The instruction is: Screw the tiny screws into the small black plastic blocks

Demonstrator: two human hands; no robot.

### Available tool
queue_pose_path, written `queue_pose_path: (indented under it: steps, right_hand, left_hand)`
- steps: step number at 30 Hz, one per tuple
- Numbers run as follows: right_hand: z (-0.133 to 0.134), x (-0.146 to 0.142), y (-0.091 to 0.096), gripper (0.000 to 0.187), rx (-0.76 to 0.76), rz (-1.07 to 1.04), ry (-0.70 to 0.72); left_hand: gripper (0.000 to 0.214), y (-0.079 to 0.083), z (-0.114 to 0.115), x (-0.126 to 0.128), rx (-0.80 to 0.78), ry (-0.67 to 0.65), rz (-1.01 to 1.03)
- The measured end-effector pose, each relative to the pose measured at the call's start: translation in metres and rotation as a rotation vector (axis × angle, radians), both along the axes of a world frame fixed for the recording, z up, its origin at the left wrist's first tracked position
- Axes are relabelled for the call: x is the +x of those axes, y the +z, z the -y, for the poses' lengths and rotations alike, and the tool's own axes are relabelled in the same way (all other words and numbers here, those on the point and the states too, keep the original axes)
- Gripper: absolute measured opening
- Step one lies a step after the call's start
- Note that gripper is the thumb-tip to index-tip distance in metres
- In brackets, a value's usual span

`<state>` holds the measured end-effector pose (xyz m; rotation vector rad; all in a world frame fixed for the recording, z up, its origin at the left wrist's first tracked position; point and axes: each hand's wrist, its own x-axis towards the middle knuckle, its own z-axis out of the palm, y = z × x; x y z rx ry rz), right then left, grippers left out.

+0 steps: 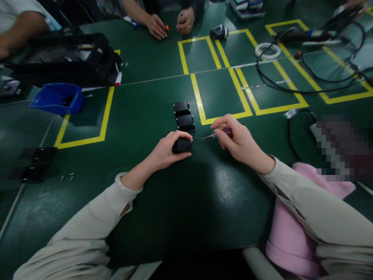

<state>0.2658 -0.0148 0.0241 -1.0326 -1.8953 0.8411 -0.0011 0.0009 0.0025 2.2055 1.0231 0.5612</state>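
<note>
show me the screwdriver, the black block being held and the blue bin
screwdriver (205,137): head view, on its metal shaft
black block (182,146): head view, on its near side face
blue bin (51,107): head view, on its front wall

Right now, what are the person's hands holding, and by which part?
The left hand grips a small black block by its sides. The right hand pinches a thin screwdriver by its purple handle, tip against the block.
</note>
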Motion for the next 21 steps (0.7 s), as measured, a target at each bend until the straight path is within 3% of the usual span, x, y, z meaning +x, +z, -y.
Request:
queue_pose_path:
  steps: [17, 21]
  right_hand:
    - [0.0002, 0.0014, -0.0018, 0.007, -0.011, -0.007, -0.001]
    - [0.0001, 0.0007, -0.0015, 0.015, -0.032, 0.0, -0.006]
  left_hand:
    - [0.042, 0.0019, 0.0012, 0.0015, -0.018, 0.02, -0.006]
    - [0.042, 0.0026, 0.0015, 0.0017, -0.018, 0.016, -0.001]
